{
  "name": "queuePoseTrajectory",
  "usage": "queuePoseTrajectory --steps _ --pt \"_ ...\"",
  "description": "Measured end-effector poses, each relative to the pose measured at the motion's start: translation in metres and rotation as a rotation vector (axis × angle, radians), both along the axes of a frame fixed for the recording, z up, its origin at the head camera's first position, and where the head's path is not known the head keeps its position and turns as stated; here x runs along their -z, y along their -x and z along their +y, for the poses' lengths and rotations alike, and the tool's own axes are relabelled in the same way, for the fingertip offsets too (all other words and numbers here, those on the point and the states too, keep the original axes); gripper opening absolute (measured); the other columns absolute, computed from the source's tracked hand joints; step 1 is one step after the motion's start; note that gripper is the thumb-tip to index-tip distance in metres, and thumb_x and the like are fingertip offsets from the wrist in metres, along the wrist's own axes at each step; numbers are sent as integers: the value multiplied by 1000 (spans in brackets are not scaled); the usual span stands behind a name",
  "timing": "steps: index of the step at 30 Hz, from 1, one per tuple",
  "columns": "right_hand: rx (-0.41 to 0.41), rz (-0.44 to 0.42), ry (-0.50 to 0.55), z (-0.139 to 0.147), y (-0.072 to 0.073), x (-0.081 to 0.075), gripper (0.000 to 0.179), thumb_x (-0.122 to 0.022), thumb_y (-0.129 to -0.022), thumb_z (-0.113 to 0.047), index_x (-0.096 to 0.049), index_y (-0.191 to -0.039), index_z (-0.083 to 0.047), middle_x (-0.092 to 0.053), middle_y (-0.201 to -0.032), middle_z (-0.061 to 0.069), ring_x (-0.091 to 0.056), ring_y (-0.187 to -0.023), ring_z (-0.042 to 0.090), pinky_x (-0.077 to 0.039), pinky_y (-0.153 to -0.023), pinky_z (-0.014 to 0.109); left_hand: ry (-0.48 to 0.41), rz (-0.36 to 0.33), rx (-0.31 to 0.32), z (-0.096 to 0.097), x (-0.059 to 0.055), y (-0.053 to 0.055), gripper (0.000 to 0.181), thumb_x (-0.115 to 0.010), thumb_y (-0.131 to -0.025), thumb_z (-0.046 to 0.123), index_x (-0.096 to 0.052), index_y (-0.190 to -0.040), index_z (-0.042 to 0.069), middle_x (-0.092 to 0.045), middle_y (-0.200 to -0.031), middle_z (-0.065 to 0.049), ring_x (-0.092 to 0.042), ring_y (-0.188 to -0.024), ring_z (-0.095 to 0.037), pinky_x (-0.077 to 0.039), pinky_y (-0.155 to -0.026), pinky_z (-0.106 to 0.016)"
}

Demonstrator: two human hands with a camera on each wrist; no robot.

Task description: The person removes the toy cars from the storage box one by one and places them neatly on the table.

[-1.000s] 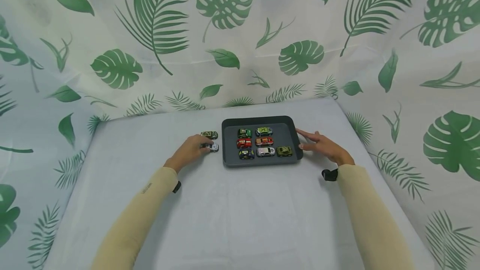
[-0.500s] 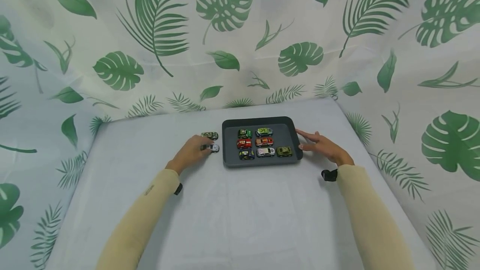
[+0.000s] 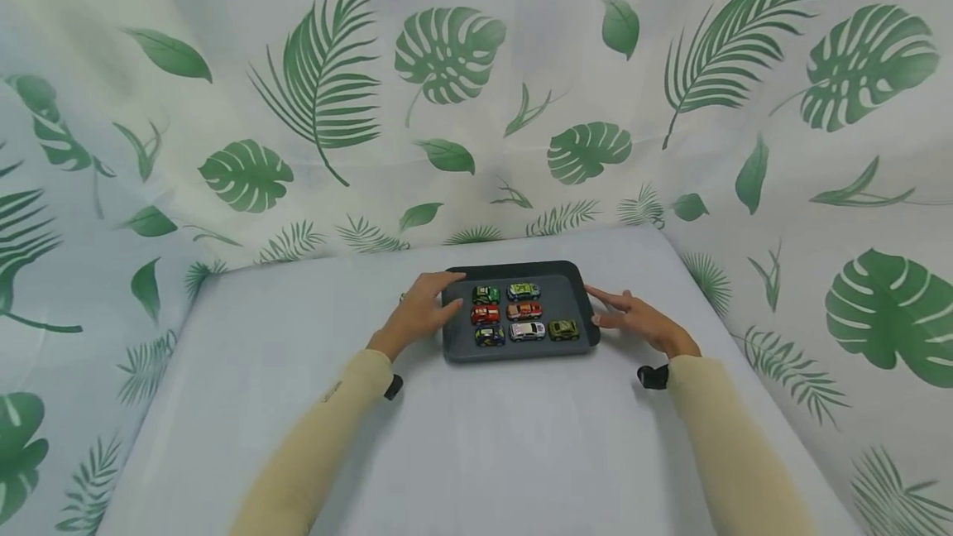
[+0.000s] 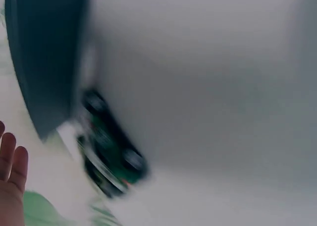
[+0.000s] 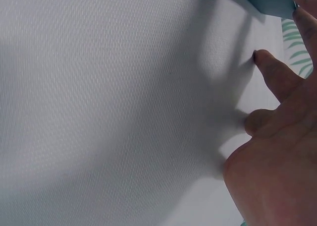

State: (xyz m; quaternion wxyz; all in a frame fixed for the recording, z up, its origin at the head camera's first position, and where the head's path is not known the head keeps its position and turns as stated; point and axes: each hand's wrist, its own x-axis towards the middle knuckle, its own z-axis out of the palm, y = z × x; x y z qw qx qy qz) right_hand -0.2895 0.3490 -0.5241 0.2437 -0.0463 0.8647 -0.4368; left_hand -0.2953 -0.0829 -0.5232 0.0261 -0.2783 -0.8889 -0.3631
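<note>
Left hand (image 3: pixel 418 309) shifted to dark rectangular tray (image 3: pixel 560 301), spread wide; right hand (image 3: pixel 644 320) likewise.

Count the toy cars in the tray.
7 in the tray: far, green car and lime car; middle, red car and orange car; near, blue car, white car and olive car. The left hand covers some of the tray's left edge, so another might be hidden there.

Your arms (image 3: pixel 320 437) slant in from the bottom edge, left hand (image 3: pixel 419 308) left of centre, thumb (image 3: pixel 451 306) and fingers (image 3: pixel 442 277) apart, right hand (image 3: pixel 640 324) right of centre, fingers extended
</note>
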Motion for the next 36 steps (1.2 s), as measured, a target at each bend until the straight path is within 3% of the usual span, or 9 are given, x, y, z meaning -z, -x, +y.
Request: queuePoseTrajectory --steps 5,10,16,22,29,36 --pt "11 -10 5 2 -7 8 77 -71 -104 -33 -33 -170 -19 8 -173 33 23 -157 51 5 -116 83 27 -11 101 41 -6 -4 52 -69 -107 17 -55 -155 3 -59 -152 -17 -51 -143 -36 -37 -122 -53" --pt "7 -12 -3 3 -7 10 79 -72 -103 -35 -33 -170 -19 0 -174 32 23 -156 51 7 -116 83 58 -35 197 79 -17 3 53 -68 -108 17 -52 -157 2 -57 -154 -15 -50 -145 -33 -35 -124 -49" --pt "-3 15 -18 3 -2 7 76 -70 -105 -34 -33 -169 -17 -11 -174 28 23 -156 52 8 -116 82 81 -114 228 113 -29 15 54 -66 -109 18 -50 -160 7 -54 -158 -10 -48 -147 -28 -37 -123 -43" --pt "-6 14 -16 5 -4 3 74 -68 -106 -34 -34 -169 -17 -11 -174 28 23 -156 52 7 -116 82 99 -129 273 131 -31 15 54 -65 -110 19 -49 -160 5 -55 -158 -13 -50 -145 -28 -39 -121 -40" --pt "-8 21 -4 6 -4 -1 74 -68 -106 -32 -34 -169 -16 -13 -173 27 23 -155 54 8 -115 84 157 -135 250 148 -30 14 54 -68 -109 20 -51 -159 7 -58 -155 -11 -53 -143 -27 -42 -119 -37" --pt "-4 30 39 2 -4 1 74 -70 -105 -30 -35 -169 -15 -15 -173 27 24 -154 55 9 -113 85 335 -79 199 169 -16 10 54 -71 -106 30 -58 -156 17 -61 -153 0 -50 -145 -26 -40 -121 -45"
